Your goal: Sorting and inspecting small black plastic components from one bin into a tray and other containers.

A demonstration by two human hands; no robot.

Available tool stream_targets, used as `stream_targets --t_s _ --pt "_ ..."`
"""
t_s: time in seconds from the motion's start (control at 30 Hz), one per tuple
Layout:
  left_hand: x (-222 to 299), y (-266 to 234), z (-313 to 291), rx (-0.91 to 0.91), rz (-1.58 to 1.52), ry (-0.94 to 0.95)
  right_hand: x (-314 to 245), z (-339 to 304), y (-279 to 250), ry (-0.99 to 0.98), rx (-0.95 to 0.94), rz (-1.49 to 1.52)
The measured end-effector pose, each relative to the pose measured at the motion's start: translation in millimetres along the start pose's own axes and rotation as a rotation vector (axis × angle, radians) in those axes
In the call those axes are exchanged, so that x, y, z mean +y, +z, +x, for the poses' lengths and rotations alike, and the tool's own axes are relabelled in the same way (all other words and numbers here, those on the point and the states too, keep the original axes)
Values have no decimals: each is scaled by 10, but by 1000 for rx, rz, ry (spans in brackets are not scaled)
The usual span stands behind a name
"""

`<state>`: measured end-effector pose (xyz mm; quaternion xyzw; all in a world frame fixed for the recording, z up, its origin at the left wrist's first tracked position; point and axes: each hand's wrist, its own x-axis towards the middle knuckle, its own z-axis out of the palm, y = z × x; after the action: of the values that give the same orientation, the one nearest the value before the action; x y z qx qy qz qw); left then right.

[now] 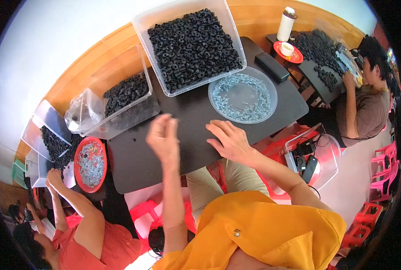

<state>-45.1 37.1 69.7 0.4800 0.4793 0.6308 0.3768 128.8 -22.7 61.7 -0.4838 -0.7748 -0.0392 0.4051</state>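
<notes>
My left hand is raised over the dark table, smeared by motion, so I cannot make out whether its fingers hold anything. To its right, my right hand hovers near the table's front edge with thumb and fingers apart and nothing visible between them. Beyond both hands, a large clear bin is full of small black ring-like plastic parts. A round clear tray with many small metal springs lies beyond my right hand. A smaller clear bin with more black parts stands beyond my left hand.
A black oblong case lies at the table's far right. Left, a person in red works beside a red tray of small pale parts. Right, another person sits at a table with black parts and a white flask. A clear box holds dark devices.
</notes>
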Motion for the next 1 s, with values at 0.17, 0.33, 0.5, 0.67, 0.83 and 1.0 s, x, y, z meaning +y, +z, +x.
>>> stream_targets --t_s 0.17,0.33,0.5,0.67,0.83,1.0 --pt "650 -428 802 282 283 335 157 -250 -119 -26 103 -3" --pt "493 -632 1294 306 612 505 274 -368 -255 56 189 -12" --pt "353 -344 972 283 597 466 622 -229 -416 185 213 -159" --pt "145 118 899 48 450 572 1242 29 -339 315 -52 -293" --pt "102 451 1119 -130 440 466 1537 79 -184 348 -342 -247" --pt "-1 805 1477 -216 661 599 1514 87 -185 260 -317 -286"
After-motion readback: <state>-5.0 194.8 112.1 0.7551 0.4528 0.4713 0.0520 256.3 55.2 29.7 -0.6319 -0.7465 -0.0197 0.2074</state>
